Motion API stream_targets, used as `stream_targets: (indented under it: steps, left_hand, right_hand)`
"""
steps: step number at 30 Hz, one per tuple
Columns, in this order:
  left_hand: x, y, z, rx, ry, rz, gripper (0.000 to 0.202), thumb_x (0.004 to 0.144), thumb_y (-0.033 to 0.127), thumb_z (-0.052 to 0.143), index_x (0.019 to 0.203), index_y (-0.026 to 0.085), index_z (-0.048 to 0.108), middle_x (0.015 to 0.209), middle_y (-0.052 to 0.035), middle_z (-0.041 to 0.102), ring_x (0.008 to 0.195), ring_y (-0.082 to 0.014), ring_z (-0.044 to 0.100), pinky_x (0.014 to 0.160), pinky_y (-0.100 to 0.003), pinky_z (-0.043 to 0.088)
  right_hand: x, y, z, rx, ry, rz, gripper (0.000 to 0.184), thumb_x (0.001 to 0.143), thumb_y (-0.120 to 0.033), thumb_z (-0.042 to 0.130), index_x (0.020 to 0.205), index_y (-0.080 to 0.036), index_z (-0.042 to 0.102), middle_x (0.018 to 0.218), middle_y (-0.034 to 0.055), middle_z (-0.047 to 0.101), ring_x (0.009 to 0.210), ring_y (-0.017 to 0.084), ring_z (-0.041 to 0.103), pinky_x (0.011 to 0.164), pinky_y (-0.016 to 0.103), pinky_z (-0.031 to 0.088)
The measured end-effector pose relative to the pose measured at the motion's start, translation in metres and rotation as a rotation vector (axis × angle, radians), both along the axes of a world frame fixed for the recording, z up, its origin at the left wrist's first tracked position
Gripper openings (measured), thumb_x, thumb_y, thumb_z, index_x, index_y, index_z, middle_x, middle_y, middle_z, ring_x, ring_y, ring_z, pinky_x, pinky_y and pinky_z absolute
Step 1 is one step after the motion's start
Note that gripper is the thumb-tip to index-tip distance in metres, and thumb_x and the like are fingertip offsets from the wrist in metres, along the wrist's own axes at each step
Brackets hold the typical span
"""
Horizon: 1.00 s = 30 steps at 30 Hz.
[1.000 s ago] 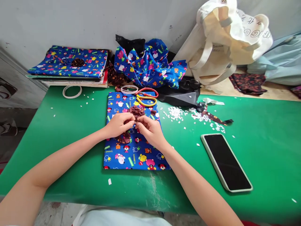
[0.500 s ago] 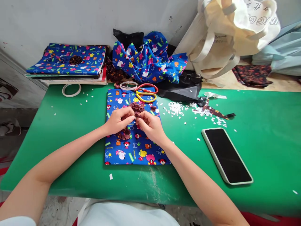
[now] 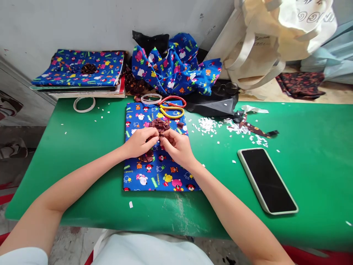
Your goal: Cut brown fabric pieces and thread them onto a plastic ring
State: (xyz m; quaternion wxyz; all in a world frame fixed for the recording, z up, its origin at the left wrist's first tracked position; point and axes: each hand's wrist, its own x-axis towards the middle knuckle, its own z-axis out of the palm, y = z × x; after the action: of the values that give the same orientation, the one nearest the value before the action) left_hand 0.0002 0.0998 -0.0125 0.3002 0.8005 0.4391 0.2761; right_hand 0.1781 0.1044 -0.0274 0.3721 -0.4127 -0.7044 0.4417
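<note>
Over a flat panel of blue cartoon-print fabric (image 3: 146, 179), my left hand (image 3: 142, 141) and my right hand (image 3: 176, 147) meet, fingertips almost touching. Both are pinched closed on a small dark brown fabric piece (image 3: 162, 135); its shape is mostly covered by the fingers. Just beyond the fingertips, a cluster of gathered brown fabric scraps (image 3: 160, 125) rests on the panel. More brown scraps (image 3: 147, 157) lie below my left hand, and one small brown scrap (image 3: 179, 125) sits above my right. Scissors with red and yellow handles (image 3: 173, 111) lie at the panel's top edge.
Rolls of white tape (image 3: 84, 105) and white paper bits (image 3: 207, 125) lie on the green table (image 3: 91, 198). A phone (image 3: 268, 182) is at the right. Crumpled blue fabric (image 3: 176, 75), a fabric-topped stack (image 3: 110, 70) and a cream tote bag (image 3: 255, 55) stand along the back.
The view has shifted slightly. My fingertips keep their pinch near the same spot, with only a small shift of the fingers around the brown piece.
</note>
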Motion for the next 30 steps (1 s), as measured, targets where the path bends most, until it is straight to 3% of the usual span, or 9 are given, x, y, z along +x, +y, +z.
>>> stream_targets:
  steps: [13,23,30]
  left_hand:
    - [-0.0005,0.0003,-0.0008,-0.006,0.028,-0.033,0.021,0.093,0.030,0.039,0.078,0.018,0.048,0.071,0.0008,0.052,0.066,-0.0118,0.047,0.068,-0.024,0.037]
    - [-0.0020,0.0015,-0.0010,0.001,0.117,-0.080,0.023,0.094,0.032,0.031,0.078,0.020,0.041,0.072,-0.0008,0.050,0.067,-0.0143,0.045,0.066,-0.026,0.035]
    - [-0.0004,0.0015,-0.0011,-0.015,0.135,-0.090,0.022,0.091,0.033,0.030,0.076,0.020,0.038,0.071,-0.0014,0.049,0.066,-0.0154,0.043,0.065,-0.027,0.033]
  right_hand:
    - [0.0004,-0.0010,0.0000,0.198,-0.061,-0.008,0.015,0.085,-0.024,0.049,0.071,-0.021,0.045,0.054,-0.0056,0.043,0.048,0.008,0.037,0.052,0.024,0.033]
    - [0.0021,-0.0019,-0.0025,0.234,-0.041,0.029,0.013,0.088,-0.023,0.050,0.076,-0.021,0.054,0.061,-0.0012,0.061,0.051,0.010,0.051,0.055,0.024,0.041]
    - [0.0028,-0.0021,-0.0021,0.202,-0.038,0.037,0.014,0.087,-0.023,0.051,0.074,-0.020,0.056,0.060,-0.0008,0.062,0.052,0.011,0.053,0.056,0.024,0.042]
